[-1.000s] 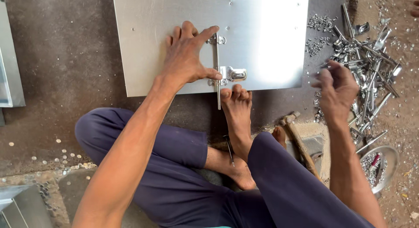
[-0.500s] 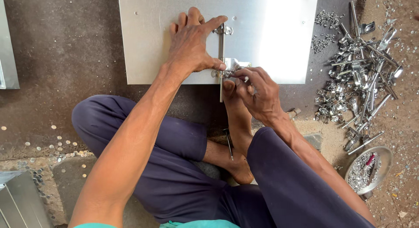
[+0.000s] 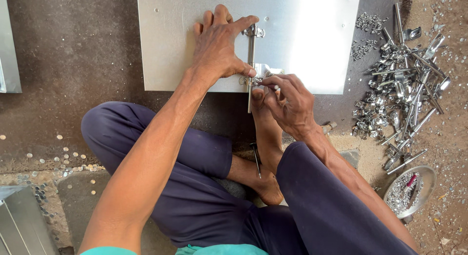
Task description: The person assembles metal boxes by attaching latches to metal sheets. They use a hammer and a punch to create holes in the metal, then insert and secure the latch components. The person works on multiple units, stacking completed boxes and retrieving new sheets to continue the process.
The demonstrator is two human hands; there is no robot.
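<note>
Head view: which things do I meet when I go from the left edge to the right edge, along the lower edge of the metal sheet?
Dark floor → metal sheet → left hand → latch bolt → right hand → pile of metal latch parts.

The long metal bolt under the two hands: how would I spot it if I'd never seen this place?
Find the big shiny metal sheet lying on the dark floor. At its near edge, the left hand presses flat on it and the right hand pinches beside it. The bolt is the slim silver rod running between them and past the sheet's edge, alone there, unlike the loose heap of parts on the right.
</note>
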